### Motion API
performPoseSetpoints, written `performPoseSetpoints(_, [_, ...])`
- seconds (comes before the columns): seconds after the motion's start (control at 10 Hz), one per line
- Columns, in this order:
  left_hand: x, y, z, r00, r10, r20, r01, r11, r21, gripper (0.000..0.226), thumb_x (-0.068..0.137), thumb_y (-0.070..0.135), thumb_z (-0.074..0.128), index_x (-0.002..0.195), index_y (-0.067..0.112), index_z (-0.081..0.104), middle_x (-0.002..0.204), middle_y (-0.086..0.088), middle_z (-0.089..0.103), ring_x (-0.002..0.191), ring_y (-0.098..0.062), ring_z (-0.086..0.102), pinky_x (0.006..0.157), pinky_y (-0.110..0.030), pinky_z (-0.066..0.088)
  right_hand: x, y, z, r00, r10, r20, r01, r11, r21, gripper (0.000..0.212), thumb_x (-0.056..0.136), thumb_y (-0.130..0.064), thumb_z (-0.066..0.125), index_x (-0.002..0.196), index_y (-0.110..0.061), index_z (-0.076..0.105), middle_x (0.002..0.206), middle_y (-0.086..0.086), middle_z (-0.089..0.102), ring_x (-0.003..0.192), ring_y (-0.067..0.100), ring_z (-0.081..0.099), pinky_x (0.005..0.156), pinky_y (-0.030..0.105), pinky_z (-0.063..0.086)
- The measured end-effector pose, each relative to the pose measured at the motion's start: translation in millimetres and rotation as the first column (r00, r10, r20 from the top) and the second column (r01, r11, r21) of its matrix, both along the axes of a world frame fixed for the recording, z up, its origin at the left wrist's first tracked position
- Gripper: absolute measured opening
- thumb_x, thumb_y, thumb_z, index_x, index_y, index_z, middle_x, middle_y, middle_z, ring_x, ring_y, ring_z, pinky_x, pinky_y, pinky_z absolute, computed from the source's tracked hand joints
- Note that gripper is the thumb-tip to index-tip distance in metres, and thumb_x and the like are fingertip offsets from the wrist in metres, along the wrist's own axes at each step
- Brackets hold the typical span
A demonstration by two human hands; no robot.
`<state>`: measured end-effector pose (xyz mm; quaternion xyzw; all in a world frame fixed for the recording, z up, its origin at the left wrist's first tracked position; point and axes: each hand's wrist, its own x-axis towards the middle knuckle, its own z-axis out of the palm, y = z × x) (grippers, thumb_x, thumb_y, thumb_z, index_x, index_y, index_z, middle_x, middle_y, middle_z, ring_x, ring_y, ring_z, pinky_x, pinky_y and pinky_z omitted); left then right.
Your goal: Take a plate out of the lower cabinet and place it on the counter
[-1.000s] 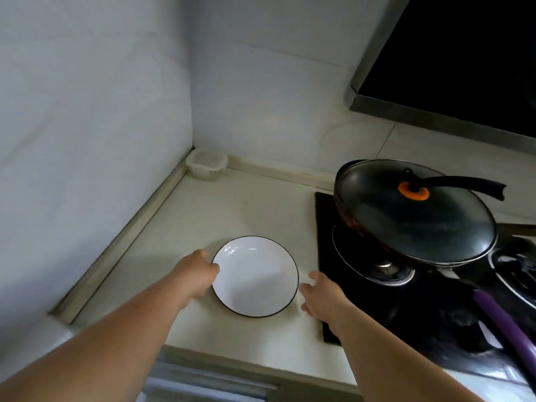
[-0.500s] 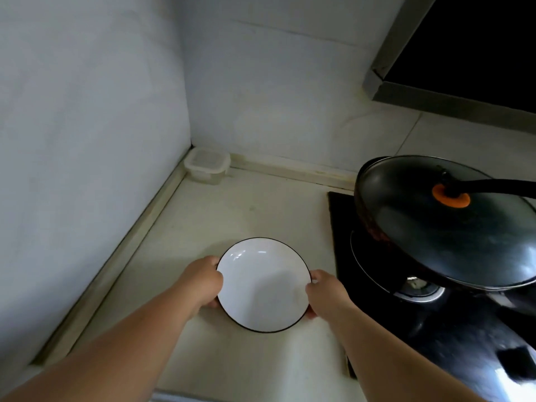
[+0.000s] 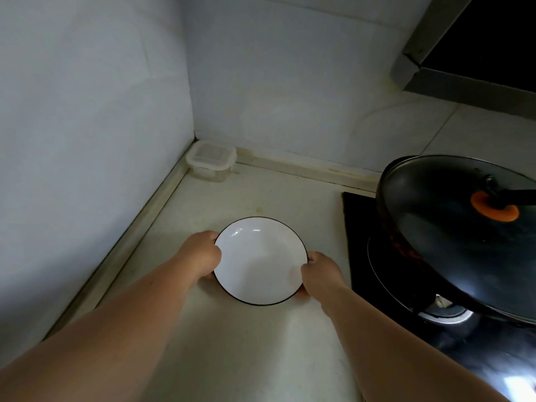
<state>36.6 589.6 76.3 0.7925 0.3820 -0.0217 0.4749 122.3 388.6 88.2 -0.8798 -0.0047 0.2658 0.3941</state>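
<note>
Head view, looking forward and down: a white plate [image 3: 260, 261] with a thin dark rim sits on the pale counter [image 3: 237, 338], in the open stretch between the corner wall and the black stove top [image 3: 358, 216]. The left hand [image 3: 202, 255] has its fingers curled over the plate's left edge, the right hand [image 3: 319, 271] has its fingers curled over the right edge, so the plate lies squarely between the two hands and is gripped from opposite sides. Neither hand is nearer than the other; both touch the rim. Being round, the plate has no long axis to speak of, and the line between the two grips runs left to right across it (tilted a little, the right hand being closer to the person). Whether the plate's base rests fully on the counter or is just lifted cannot be told from here. It appears to be at or near its resting place, so the placing looks almost done; letting go would mean both hands drawing outward, away from each other. A lidded pan [image 3: 461, 236] overhangs the stove just beside the right hand, and a small clear container [image 3: 211, 161] sits in the corner, well apart from the plate.
</note>
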Motion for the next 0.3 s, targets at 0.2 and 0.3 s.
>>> performPoseSetpoints(0.2, [1.8, 1.3, -3.3, 1.000, 0.021, 0.001, -0.021, 0.999, -0.047, 0.047, 0.082, 0.002, 0.035, 0.117, 0.012, 0.064, 0.088, -0.012, 0.064, 0.061, -0.028, 0.056, 0.050, -0.028, 0.048, 1.0, -1.6, -3.2, 0.998, 0.059, 0.016, -0.059, 0.998, -0.012, 0.025, 0.085, -0.008, 0.037, 0.095, -0.018, 0.059, 0.083, 0.000, 0.063, 0.073, 0.020, 0.059, 0.059, 0.026, 0.046])
performPoseSetpoints(0.3, [-5.3, 2.7, 1.7, 0.995, 0.096, -0.031, -0.097, 0.994, -0.057, 0.051, 0.085, 0.010, 0.041, 0.136, 0.013, 0.048, 0.121, -0.016, 0.062, 0.078, -0.034, 0.064, 0.060, -0.035, 0.056, -4.1, -6.4, -4.8, 1.000, -0.008, 0.024, 0.008, 1.000, -0.020, 0.034, 0.089, -0.020, 0.044, 0.120, -0.016, 0.057, 0.107, 0.010, 0.067, 0.088, 0.030, 0.065, 0.078, 0.036, 0.055])
